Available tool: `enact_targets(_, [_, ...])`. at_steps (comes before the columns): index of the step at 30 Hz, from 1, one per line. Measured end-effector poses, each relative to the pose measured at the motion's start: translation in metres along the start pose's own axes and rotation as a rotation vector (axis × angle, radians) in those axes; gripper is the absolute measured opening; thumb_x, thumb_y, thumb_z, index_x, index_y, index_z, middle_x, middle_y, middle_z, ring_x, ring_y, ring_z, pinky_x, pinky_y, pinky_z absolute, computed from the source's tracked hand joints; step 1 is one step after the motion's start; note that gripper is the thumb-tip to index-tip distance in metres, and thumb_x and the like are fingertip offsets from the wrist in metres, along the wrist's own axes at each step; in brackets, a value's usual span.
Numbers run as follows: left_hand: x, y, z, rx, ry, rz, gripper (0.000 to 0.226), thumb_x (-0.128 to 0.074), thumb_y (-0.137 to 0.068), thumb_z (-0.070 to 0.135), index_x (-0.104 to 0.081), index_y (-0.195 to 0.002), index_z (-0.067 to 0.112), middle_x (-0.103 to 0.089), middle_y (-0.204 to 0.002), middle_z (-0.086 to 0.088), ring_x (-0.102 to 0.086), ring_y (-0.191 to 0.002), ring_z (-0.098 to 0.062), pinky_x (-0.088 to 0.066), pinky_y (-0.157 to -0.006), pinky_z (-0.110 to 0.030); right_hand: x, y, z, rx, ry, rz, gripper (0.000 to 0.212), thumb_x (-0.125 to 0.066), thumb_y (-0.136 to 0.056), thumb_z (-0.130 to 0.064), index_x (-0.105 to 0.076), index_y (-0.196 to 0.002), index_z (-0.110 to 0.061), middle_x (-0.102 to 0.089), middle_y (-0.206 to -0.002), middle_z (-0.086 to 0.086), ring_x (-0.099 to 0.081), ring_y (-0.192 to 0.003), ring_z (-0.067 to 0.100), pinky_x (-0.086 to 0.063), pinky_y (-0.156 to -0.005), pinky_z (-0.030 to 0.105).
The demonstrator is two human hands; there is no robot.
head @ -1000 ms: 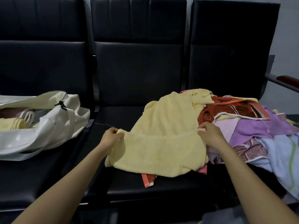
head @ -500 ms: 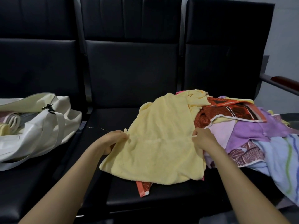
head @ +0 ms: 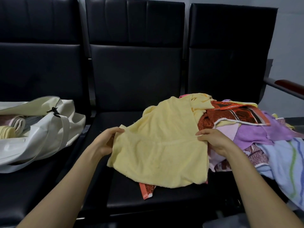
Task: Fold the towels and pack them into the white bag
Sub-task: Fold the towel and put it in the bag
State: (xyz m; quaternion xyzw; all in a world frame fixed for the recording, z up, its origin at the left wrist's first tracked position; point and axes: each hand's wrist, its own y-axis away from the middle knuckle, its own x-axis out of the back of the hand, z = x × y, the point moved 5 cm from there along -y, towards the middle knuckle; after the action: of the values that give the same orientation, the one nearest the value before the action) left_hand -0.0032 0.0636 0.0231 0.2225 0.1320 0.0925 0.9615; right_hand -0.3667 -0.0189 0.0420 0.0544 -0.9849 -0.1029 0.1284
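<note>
A pale yellow towel (head: 162, 145) lies spread over the middle black seat, its far end resting on a heap of towels. My left hand (head: 107, 139) pinches its left edge and my right hand (head: 212, 140) pinches its right edge, at the same height across the cloth. The white bag (head: 47, 129) lies open on the left seat with several folded towels (head: 13, 127) inside. An orange patterned towel (head: 147, 190) peeks out under the yellow one's near edge.
The heap on the right seat holds a red patterned towel (head: 230, 115), a purple one (head: 253, 134) and a light blue striped one (head: 283, 160). Black chair backs (head: 136, 63) rise behind. A dark red armrest (head: 289, 85) juts out at the far right.
Both hands have kept their grip on the towel's edges and drawn it slightly toward me, with the cloth now flatter between them. The view has shifted a little.
</note>
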Motion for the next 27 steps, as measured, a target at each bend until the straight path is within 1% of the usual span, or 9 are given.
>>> enact_targets(2, [0.001,0.002,0.002,-0.032,-0.035,0.023,0.023,-0.067,-0.083,0.014,-0.068,-0.103,0.003,-0.073,-0.098,-0.011,-0.067,-0.091,-0.026,-0.052,-0.080,-0.037,0.001,0.002,-0.001,0.002,-0.031,-0.035,0.027,-0.048,-0.088,0.015,-0.067,-0.086,-0.005,-0.065,-0.096,0.016,-0.060,-0.090,0.027,-0.048,-0.092,0.035])
enact_targets(4, [0.005,0.004,0.007,-0.102,-0.070,0.024,0.028,-0.066,-0.083,0.008,-0.068,-0.111,0.004,-0.071,-0.109,-0.014,-0.066,-0.099,-0.027,-0.052,-0.082,-0.038,0.004,0.007,-0.003,0.031,-0.021,-0.021,0.029,-0.047,-0.089,0.014,-0.068,-0.093,-0.006,-0.065,-0.102,0.017,-0.059,-0.095,0.027,-0.046,-0.096,0.037])
enact_targets(6, [0.007,0.011,0.012,-0.192,-0.108,0.006,0.030,-0.065,-0.085,0.012,-0.068,-0.115,0.009,-0.070,-0.112,-0.011,-0.065,-0.104,-0.027,-0.051,-0.087,-0.038,0.009,0.014,-0.006,0.091,0.005,0.027,0.030,-0.050,-0.089,0.010,-0.071,-0.094,-0.011,-0.064,-0.096,0.015,-0.055,-0.088,0.025,-0.046,-0.084,0.034])
enact_targets(9, [0.008,0.034,0.021,-0.312,-0.094,-0.003,0.034,-0.059,-0.092,0.037,-0.069,-0.106,0.008,-0.069,-0.088,-0.002,-0.065,-0.086,-0.017,-0.047,-0.081,-0.031,0.009,0.030,-0.018,0.168,-0.066,0.036,0.029,-0.053,-0.091,0.006,-0.071,-0.097,-0.016,-0.065,-0.092,0.010,-0.056,-0.080,0.020,-0.045,-0.068,0.022])
enact_targets(13, [0.017,0.065,0.046,-0.452,0.015,0.089,0.026,-0.053,-0.097,0.023,-0.066,-0.112,0.005,-0.068,-0.077,0.002,-0.062,-0.077,-0.011,-0.048,-0.076,-0.027,0.010,0.055,-0.059,0.297,-0.217,0.049,0.018,-0.056,-0.092,0.002,-0.067,-0.100,-0.011,-0.067,-0.095,0.008,-0.062,-0.081,0.017,-0.053,-0.065,0.018])
enact_targets(16, [0.023,0.093,0.074,-0.504,0.133,0.134,0.015,-0.056,-0.095,0.011,-0.067,-0.104,0.013,-0.071,-0.089,0.000,-0.066,-0.081,-0.009,-0.049,-0.074,-0.023,0.018,0.073,-0.098,0.349,-0.330,0.081,0.015,-0.055,-0.093,0.001,-0.066,-0.093,-0.010,-0.065,-0.093,0.007,-0.062,-0.083,0.015,-0.055,-0.062,0.016])
enact_targets(20, [0.013,0.136,0.111,-0.501,0.127,0.027,0.024,-0.049,-0.097,0.005,-0.062,-0.109,0.022,-0.067,-0.104,0.001,-0.062,-0.088,-0.010,-0.050,-0.068,-0.022,0.027,0.096,-0.143,0.410,-0.353,0.068,0.021,-0.052,-0.094,0.003,-0.066,-0.088,-0.013,-0.062,-0.083,0.005,-0.058,-0.075,0.013,-0.051,-0.055,0.015])
enact_targets(24, [0.008,0.176,0.141,-0.512,0.064,-0.049,0.030,-0.046,-0.097,0.002,-0.064,-0.109,0.022,-0.064,-0.112,0.000,-0.058,-0.090,-0.011,-0.047,-0.075,-0.026,0.032,0.116,-0.179,0.437,-0.338,0.036,0.024,-0.049,-0.096,0.001,-0.067,-0.093,-0.016,-0.064,-0.089,0.004,-0.059,-0.080,0.014,-0.050,-0.066,0.024])
enact_targets(27, [0.010,0.202,0.160,-0.589,0.032,0.002,0.026,-0.052,-0.095,0.005,-0.066,-0.111,0.020,-0.064,-0.113,-0.002,-0.059,-0.093,-0.012,-0.047,-0.079,-0.026,0.036,0.132,-0.203,0.449,-0.432,-0.050,0.026,-0.056,-0.090,0.004,-0.067,-0.104,-0.014,-0.066,-0.094,0.005,-0.062,-0.087,0.016,-0.051,-0.069,0.027])
